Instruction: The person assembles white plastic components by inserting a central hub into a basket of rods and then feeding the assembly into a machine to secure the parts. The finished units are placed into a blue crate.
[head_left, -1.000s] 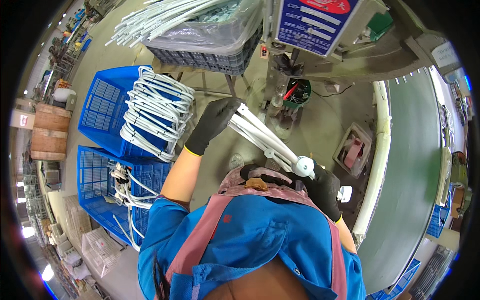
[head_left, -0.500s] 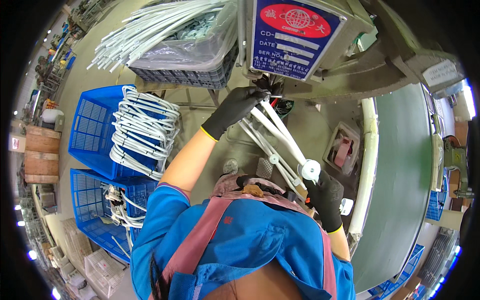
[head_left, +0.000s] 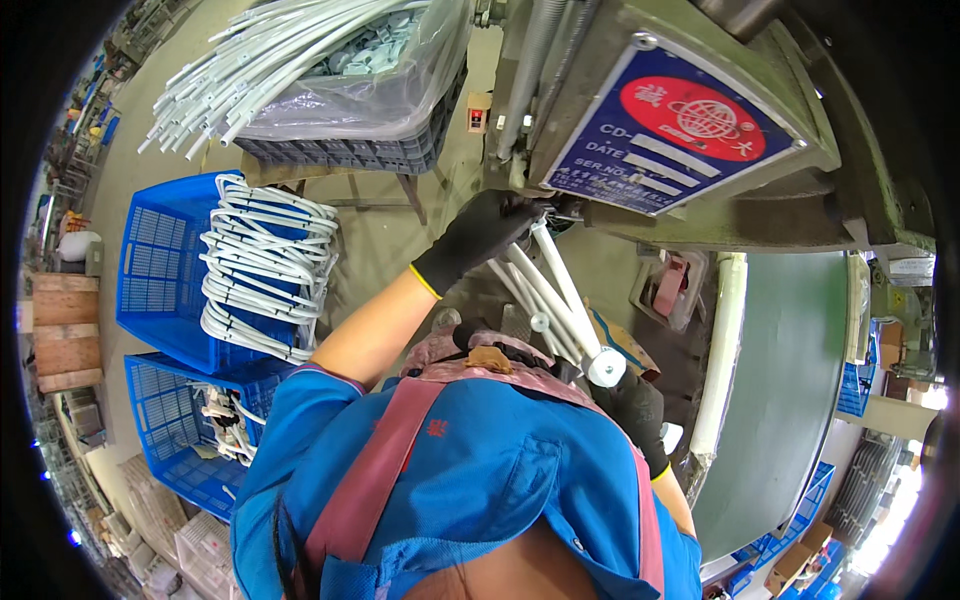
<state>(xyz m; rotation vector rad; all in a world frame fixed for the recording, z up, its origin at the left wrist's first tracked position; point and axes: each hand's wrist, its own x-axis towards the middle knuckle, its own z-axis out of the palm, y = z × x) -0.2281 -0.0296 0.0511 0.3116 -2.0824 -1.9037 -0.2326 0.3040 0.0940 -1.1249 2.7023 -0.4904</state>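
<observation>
A white tubular part (head_left: 565, 280) slants between my hands, its two tubes meeting at a round white joint (head_left: 605, 367) at the near end. My right hand (head_left: 638, 408), in a black glove with a yellow cuff, is closed around the part beside that joint; its fingers are partly hidden. At the far end, under the head of a green-grey machine (head_left: 590, 120), my left hand (head_left: 482, 238), gloved alike, has its fingers closed by the tube tip. What exactly they pinch is hidden. More white tubes with a round joint (head_left: 540, 323) hang below the held part.
On the left, two blue crates (head_left: 165, 330) (head_left: 165, 405) hold bent white tubes (head_left: 268, 265) and smaller pieces. A grey crate (head_left: 345, 155) lined with plastic carries long white tubes (head_left: 235, 75). To the right runs a green conveyor belt (head_left: 785, 390); a small bin (head_left: 690, 290) sits beside it.
The view has shifted, with the machine now larger and farther right. My right hand and the round joint have come slightly nearer my body. My left hand stays at the machine's head.
</observation>
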